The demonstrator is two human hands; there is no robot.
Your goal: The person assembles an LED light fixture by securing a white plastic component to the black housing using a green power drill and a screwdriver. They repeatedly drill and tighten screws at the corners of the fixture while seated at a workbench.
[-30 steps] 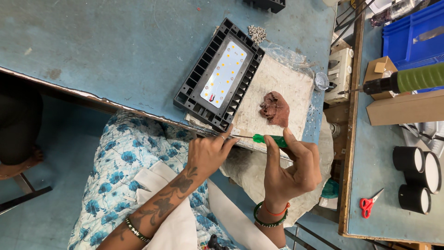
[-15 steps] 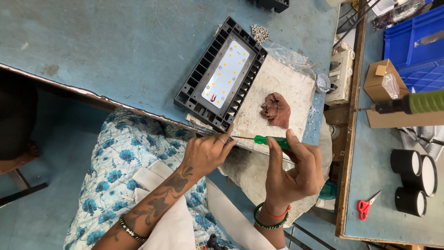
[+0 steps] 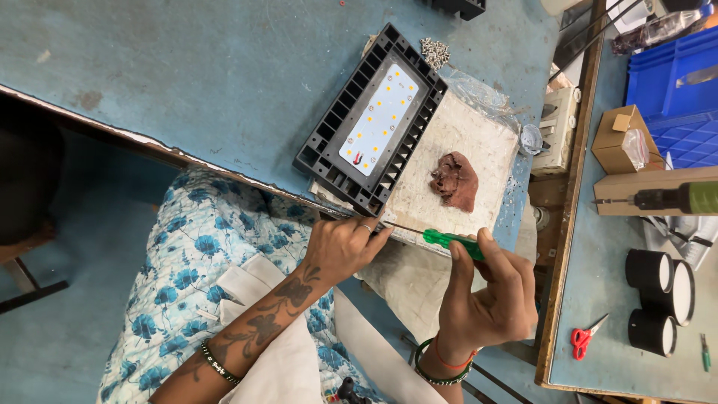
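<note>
At the near edge of the blue worktop (image 3: 187, 82), the right hand (image 3: 486, 299) grips one green-handled screwdriver (image 3: 449, 241) while the left hand (image 3: 340, 247) pinches its tip, seemingly to steady it, just beside the single black lamp housing (image 3: 372, 120) on the one white board (image 3: 456, 150).

Left hand (image 3: 340, 247): fingers pinched together, tattooed forearm extended, bracelet at wrist. Right hand (image 3: 486, 295): fingers curled closed, thumb raised, bangles at wrist.
</note>
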